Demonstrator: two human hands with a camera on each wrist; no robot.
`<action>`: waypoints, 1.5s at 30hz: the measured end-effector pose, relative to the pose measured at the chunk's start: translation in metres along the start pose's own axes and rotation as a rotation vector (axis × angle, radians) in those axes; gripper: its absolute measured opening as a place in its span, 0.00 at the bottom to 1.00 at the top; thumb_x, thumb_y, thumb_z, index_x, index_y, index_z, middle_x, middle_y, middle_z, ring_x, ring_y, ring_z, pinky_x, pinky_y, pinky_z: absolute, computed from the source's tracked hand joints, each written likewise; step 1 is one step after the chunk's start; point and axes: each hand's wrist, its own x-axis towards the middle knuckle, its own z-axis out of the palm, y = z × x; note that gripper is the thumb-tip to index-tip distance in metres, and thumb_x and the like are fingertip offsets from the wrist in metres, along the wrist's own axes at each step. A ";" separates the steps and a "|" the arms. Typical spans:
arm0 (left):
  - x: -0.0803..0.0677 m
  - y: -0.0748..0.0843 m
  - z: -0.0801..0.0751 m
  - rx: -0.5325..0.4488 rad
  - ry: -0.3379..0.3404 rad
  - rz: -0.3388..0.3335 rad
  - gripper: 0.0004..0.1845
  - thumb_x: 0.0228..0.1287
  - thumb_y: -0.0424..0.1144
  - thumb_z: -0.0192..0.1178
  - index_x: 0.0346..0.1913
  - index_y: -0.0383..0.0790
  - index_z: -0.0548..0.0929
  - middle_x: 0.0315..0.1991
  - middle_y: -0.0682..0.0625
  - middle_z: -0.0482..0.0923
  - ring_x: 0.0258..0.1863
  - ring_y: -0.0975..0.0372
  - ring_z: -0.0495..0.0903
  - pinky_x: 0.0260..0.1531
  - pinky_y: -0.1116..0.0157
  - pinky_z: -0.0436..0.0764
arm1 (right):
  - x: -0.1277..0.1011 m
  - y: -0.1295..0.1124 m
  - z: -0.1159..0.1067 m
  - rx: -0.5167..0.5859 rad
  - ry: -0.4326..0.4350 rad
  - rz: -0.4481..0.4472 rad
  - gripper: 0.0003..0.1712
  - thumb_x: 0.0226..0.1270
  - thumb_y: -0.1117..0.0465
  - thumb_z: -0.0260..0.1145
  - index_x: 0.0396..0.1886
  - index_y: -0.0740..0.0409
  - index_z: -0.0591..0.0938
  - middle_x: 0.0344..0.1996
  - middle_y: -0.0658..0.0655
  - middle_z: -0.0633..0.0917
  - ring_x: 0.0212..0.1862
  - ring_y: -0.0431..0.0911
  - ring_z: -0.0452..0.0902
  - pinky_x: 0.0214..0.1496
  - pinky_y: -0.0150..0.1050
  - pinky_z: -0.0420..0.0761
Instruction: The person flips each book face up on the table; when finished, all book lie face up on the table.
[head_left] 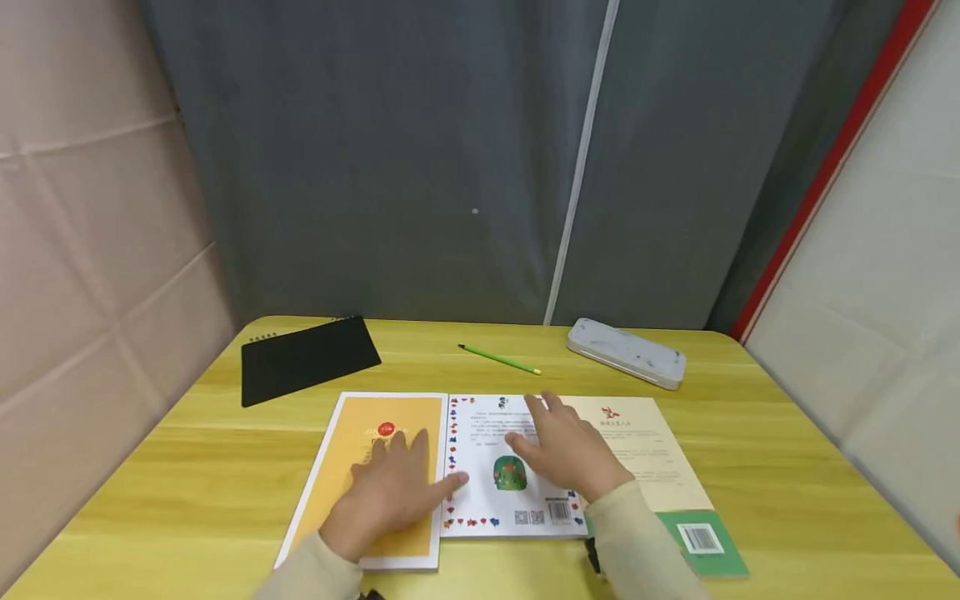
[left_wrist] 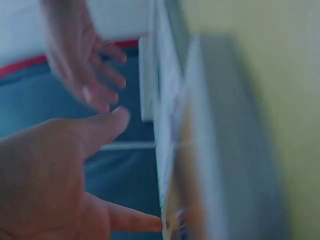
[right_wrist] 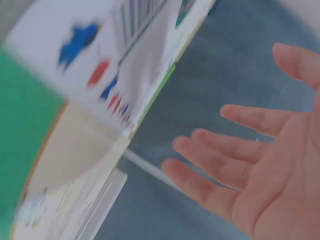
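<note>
Flat rect. yellow paper bk (head_left: pixel 345 450), white-edged, under L hand (head_left: pixel 390 492)

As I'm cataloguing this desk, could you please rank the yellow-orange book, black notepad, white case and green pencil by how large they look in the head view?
1. Yellow-orange book, clearly largest, though also nearest the camera
2. Black notepad
3. White case
4. Green pencil, just a thin line

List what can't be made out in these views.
Head: part of the yellow book, behind the left hand.
Head: print on the white book, too small.
Head: part of the cream book, behind the right hand.
Left wrist: the yellow book's print, blurred.
Right wrist: barcode, partly cut by the top edge.
</note>
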 end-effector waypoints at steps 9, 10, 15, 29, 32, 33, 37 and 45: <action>-0.017 -0.007 0.004 0.032 -0.075 0.043 0.57 0.47 0.63 0.73 0.72 0.28 0.63 0.73 0.26 0.53 0.71 0.28 0.50 0.56 0.22 0.52 | 0.017 -0.032 0.014 -0.085 -0.143 -0.005 0.36 0.68 0.42 0.63 0.63 0.65 0.75 0.58 0.68 0.77 0.57 0.60 0.76 0.60 0.58 0.76; -0.017 -0.007 0.003 0.022 -0.083 0.050 0.57 0.47 0.62 0.73 0.72 0.28 0.62 0.73 0.26 0.53 0.71 0.28 0.49 0.56 0.22 0.51 | 0.020 -0.035 0.016 -0.102 -0.156 0.010 0.35 0.68 0.42 0.63 0.63 0.65 0.76 0.57 0.68 0.78 0.56 0.61 0.77 0.59 0.58 0.76; -0.021 -0.007 0.007 0.019 -0.077 0.069 0.59 0.48 0.66 0.70 0.72 0.27 0.61 0.74 0.25 0.49 0.72 0.28 0.45 0.58 0.22 0.46 | 0.031 -0.051 0.027 -0.195 -0.147 0.034 0.35 0.67 0.39 0.63 0.58 0.63 0.80 0.54 0.68 0.79 0.54 0.64 0.76 0.56 0.57 0.78; 0.017 0.034 0.000 0.027 0.073 0.210 0.41 0.63 0.60 0.62 0.67 0.30 0.71 0.68 0.30 0.65 0.70 0.37 0.60 0.66 0.34 0.55 | 0.000 0.008 -0.010 -0.064 -0.120 0.088 0.37 0.69 0.41 0.62 0.68 0.60 0.73 0.68 0.67 0.70 0.68 0.64 0.65 0.64 0.64 0.69; 0.042 0.057 0.004 -0.034 0.054 0.310 0.37 0.67 0.57 0.60 0.68 0.31 0.71 0.67 0.35 0.69 0.70 0.43 0.64 0.69 0.43 0.59 | -0.020 0.037 -0.024 -0.008 -0.085 0.109 0.36 0.70 0.43 0.62 0.70 0.60 0.71 0.69 0.67 0.68 0.69 0.64 0.63 0.65 0.65 0.68; 0.050 0.064 0.007 -0.057 0.036 0.340 0.36 0.69 0.56 0.59 0.69 0.32 0.70 0.67 0.36 0.69 0.70 0.44 0.65 0.70 0.45 0.60 | -0.027 0.047 -0.027 0.006 -0.071 0.104 0.36 0.71 0.43 0.61 0.70 0.61 0.71 0.69 0.68 0.67 0.69 0.65 0.63 0.65 0.65 0.67; 0.078 0.086 0.024 -0.124 -0.017 0.414 0.33 0.72 0.54 0.55 0.70 0.35 0.69 0.68 0.40 0.70 0.70 0.48 0.66 0.70 0.50 0.63 | -0.055 0.083 -0.033 0.071 -0.030 0.072 0.37 0.73 0.44 0.60 0.70 0.66 0.68 0.70 0.73 0.65 0.70 0.69 0.59 0.65 0.67 0.65; 0.105 0.103 0.049 -0.105 -0.023 0.445 0.32 0.73 0.53 0.53 0.70 0.34 0.70 0.70 0.39 0.67 0.72 0.48 0.62 0.72 0.51 0.60 | -0.097 0.130 -0.037 0.133 -0.079 0.126 0.45 0.71 0.40 0.60 0.72 0.71 0.63 0.70 0.79 0.60 0.69 0.75 0.55 0.64 0.71 0.62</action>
